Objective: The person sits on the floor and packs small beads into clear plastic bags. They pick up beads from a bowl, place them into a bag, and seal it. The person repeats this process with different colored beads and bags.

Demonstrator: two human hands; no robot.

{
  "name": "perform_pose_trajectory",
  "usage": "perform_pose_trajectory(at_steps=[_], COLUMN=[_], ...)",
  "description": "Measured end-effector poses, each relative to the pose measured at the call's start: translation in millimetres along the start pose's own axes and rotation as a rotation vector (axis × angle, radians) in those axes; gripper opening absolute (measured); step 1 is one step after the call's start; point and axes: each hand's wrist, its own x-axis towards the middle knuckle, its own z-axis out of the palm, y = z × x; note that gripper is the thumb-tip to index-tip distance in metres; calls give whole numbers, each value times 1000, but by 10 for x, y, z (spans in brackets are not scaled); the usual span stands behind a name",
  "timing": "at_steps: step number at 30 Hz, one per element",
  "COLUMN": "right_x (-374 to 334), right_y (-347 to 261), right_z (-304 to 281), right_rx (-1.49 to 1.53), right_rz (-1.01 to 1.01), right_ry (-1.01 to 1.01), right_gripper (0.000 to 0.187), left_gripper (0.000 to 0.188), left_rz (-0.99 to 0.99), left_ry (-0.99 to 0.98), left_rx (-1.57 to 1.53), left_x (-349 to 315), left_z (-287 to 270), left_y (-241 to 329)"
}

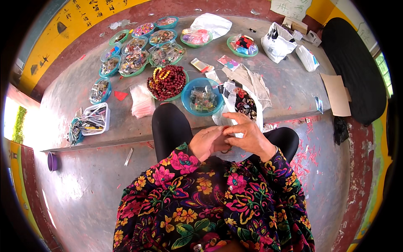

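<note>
My left hand (206, 143) and my right hand (251, 137) meet above my lap, with thumbs and fingers pinched together. A small dark piece (226, 150) shows just below the fingers, too small and hidden to name. Just beyond the hands, an open white bag (257, 114) holds a heap of dark, shiny small items (244, 103). To its left stands a blue basin (185, 99) with small filled clear packets (204, 99) in it. Dark red bead strings (174, 87), with a yellow one among them, pile on a green tray farther left.
A stack of clear bags (141, 104) lies left of my knee, near a white box (108, 122) of pens or thin tools. Several trays of packets (133, 63) stand at the back left. White bags (277, 44) and flat cardboard (336, 94) are on the right.
</note>
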Motion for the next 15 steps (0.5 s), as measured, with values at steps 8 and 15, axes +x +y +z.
perform_pose_trajectory(at_steps=[8,15], right_x=[-6,-5], right_y=[-14,77], right_z=[-5,41], right_rx=[-99,-157], right_rz=[-39,-42], right_ry=[-58,-12], right_gripper=[16,11], left_gripper=[44,41], left_rz=[20,-2], left_ry=[-72,0], left_rx=[-36,-30], left_x=[1,-7], left_z=[17,37], left_y=[-2,17])
